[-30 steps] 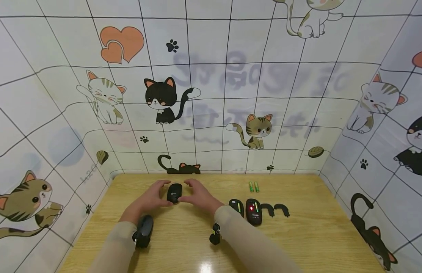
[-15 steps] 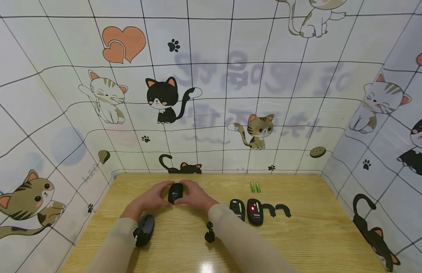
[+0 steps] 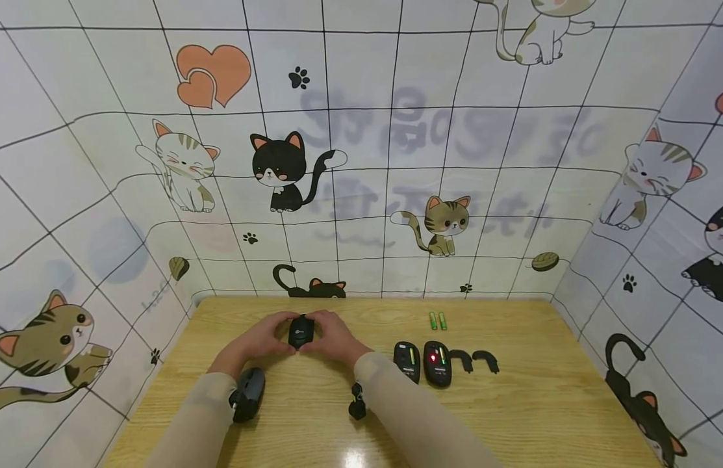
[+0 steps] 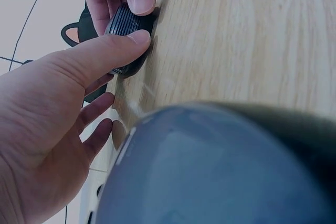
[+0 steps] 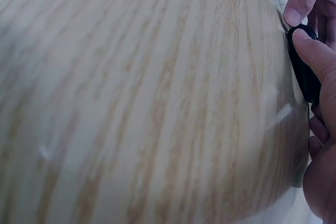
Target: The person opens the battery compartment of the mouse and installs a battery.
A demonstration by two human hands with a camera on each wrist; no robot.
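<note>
A black computer mouse [image 3: 301, 331] lies between my two hands near the back left of the wooden table, its ribbed side showing in the left wrist view. With its thumb, my left hand [image 3: 262, 339] grips the mouse's left side. My right hand [image 3: 335, 339] grips the opposite side, thumb at the near end. Both thumbs [image 4: 137, 38] come close together on the mouse. A larger grey mouse [image 3: 253, 385] sits beside my left wrist and fills the lower part of the left wrist view. The undersides of the fingers around the black mouse are partly hidden.
Right of my hands lie two upturned mice, one [image 3: 406, 359] with a battery showing, the other [image 3: 437, 364] with a red light lit. Two dark curved covers [image 3: 462, 359] lie beside them. Two green batteries [image 3: 434, 320] lie behind. A cat-print sheet [image 3: 361, 149] encloses the table.
My right hand has moved left and closed in on the black mouse, its thumb coming to the near end. The left hand has stayed almost in place.
</note>
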